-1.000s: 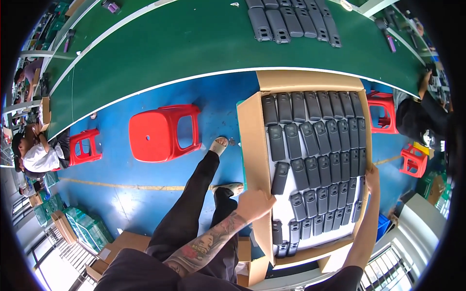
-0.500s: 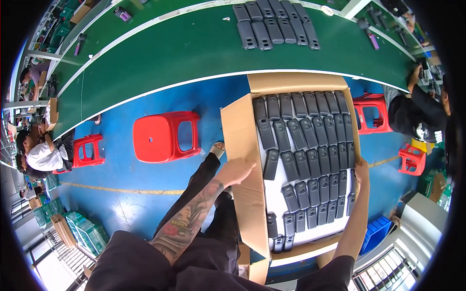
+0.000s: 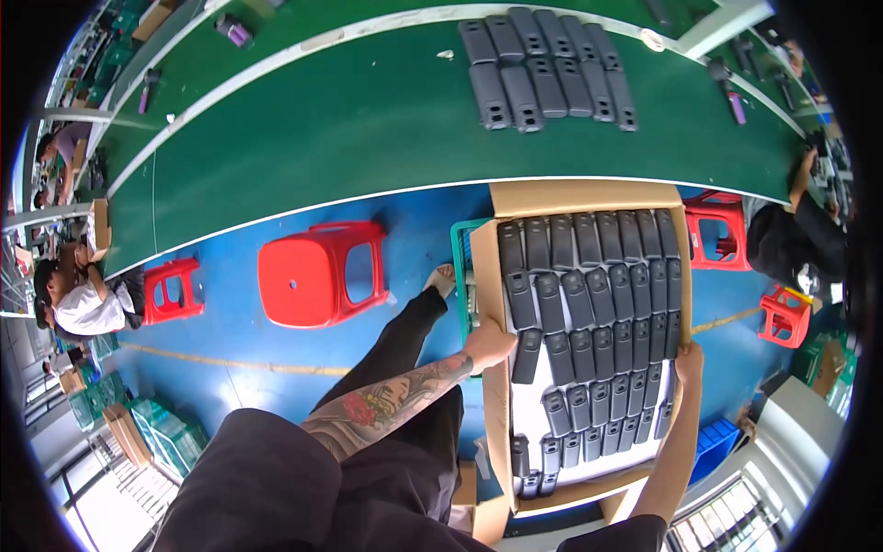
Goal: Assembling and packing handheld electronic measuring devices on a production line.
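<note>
A cardboard box (image 3: 582, 196) full of rows of dark grey plastic housings (image 3: 589, 304) sits in front of me, over a green crate (image 3: 460, 267). My left hand (image 3: 487, 345) grips the box's left wall, next to a loose grey housing (image 3: 527, 356) on the white liner. My right hand (image 3: 688, 363) holds the right wall of the box. Both forearms reach up from the lower edge.
A long green conveyor belt (image 3: 349, 120) runs across the top, carrying a batch of grey housings (image 3: 547, 69). Red stools (image 3: 317, 273) (image 3: 717, 230) stand on the blue floor. Other people sit at the far left (image 3: 83, 304) and right (image 3: 791, 235).
The box has shifted up and toward the belt, and my left hand slid from its lower left edge up along the left wall.
</note>
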A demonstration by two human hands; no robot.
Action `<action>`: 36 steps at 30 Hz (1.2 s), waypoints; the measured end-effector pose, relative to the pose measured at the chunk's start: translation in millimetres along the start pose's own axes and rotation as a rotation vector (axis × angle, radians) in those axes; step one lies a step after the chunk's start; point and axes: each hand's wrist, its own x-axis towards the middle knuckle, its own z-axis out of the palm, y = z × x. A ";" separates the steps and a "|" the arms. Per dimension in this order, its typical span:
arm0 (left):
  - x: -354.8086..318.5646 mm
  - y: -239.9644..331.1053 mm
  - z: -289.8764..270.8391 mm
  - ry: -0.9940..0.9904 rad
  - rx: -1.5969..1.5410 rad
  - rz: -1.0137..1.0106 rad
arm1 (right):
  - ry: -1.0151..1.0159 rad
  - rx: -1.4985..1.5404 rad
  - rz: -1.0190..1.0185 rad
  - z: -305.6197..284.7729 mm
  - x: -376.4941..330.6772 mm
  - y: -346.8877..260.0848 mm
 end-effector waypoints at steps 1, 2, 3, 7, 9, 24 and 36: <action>0.7 -16.4 9.6 0.055 0.065 0.056 | -0.010 -0.020 -0.007 -0.3 4.5 -7.4; 3.8 -26.8 18.0 0.120 0.126 0.111 | -0.011 -0.002 -0.037 7.0 -0.4 -10.3; 0.8 -17.0 16.1 0.114 0.113 0.103 | -0.008 0.019 -0.053 4.7 -5.7 2.2; -39.5 0.3 25.1 -0.028 0.122 0.080 | -0.014 0.087 -0.122 -10.1 -8.6 66.1; -60.5 0.1 27.7 -0.039 0.122 0.115 | -0.012 0.137 -0.150 -2.2 -24.1 91.3; -22.8 -4.1 -15.6 0.003 0.153 0.218 | 0.065 0.223 0.033 13.9 -19.7 38.9; -19.9 -10.2 -62.0 -0.221 -0.121 0.068 | 0.443 0.194 -0.010 8.4 -43.0 -28.6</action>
